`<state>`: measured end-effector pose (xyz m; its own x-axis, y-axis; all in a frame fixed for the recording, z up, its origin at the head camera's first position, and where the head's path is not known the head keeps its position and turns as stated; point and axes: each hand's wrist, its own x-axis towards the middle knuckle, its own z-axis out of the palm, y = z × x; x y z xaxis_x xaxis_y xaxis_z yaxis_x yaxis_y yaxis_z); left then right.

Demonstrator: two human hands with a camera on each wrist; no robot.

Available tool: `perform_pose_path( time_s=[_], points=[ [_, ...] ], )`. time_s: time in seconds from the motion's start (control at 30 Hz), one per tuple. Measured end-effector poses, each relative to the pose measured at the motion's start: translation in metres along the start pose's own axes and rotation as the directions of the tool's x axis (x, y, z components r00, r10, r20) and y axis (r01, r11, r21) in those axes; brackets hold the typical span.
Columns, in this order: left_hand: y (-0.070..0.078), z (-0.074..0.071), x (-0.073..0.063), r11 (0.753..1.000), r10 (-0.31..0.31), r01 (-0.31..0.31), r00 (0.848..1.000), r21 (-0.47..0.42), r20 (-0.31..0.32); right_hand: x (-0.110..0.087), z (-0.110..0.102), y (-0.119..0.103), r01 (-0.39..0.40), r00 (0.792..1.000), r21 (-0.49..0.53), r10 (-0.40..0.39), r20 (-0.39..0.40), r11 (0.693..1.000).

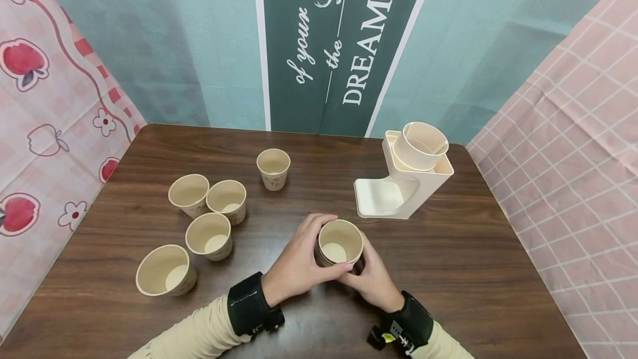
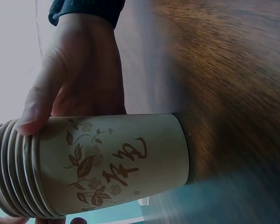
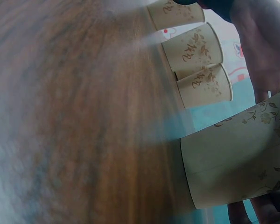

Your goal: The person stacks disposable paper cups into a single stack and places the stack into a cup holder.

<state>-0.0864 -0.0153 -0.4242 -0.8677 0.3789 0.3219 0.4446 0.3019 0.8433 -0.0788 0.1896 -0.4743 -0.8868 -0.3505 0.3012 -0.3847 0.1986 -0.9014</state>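
Cream sleeves [image 1: 199,328] enter at the near edge, each wrist bound with a black strap [image 1: 249,303]. Left hand [image 1: 301,262] grips one side of a stack of nested paper cups [image 1: 341,234], its thumb laid along the near side just below the rims. Right hand [image 1: 374,281] holds the same stack from the opposite side, fingers curled about the wall. Stack stands upright near the middle of the brown table [image 1: 478,270]; several rims, a leaf print and brown characters show in the left wrist view.

To the left, one loose cup [image 1: 166,270] stands nearest the person. Beyond it, three more cups [image 1: 209,234] are grouped close together; contact between them cannot be confirmed. All four are upright, mouths up.

At right, beyond the hands, stands a white holder [image 1: 426,184] with a round cup-shaped piece [image 1: 418,151] in its top. Farther left, a single cup [image 1: 273,169] stands apart. Behind the table hangs a teal cloth [image 1: 224,43] bearing a dark panel lettered "DREAMS".
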Motion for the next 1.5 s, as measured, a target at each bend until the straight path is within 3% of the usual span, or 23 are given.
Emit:
perform_pose_path(
  time_s=[0.87, 1.13, 1.3, 1.5],
  points=[
    [-0.003, -0.002, -0.003, 0.999, -0.002, 0.001, 0.999, 0.033, 0.035, 0.0, 0.0, -0.001, -0.011, 1.0, -0.045, 0.01, -0.013, 0.999],
    [0.0, -0.003, -0.003, 1.0, -0.01, 0.011, 0.999, -0.008, 0.039, 0.0, -0.001, -0.001, 0.003, 1.0, -0.036, -0.003, -0.003, 0.999],
    [0.005, -0.008, -0.004, 0.998, -0.037, 0.038, 0.999, -0.052, 0.022, 0.001, 0.0, -0.002, -0.006, 1.0, -0.009, 0.006, -0.001, 1.0],
    [0.016, -0.021, -0.006, 0.999, -0.044, 0.043, 0.999, -0.03, -0.025, 0.001, 0.001, -0.003, -0.024, 1.0, 0.041, 0.024, 0.0, 0.999]
  ],
)
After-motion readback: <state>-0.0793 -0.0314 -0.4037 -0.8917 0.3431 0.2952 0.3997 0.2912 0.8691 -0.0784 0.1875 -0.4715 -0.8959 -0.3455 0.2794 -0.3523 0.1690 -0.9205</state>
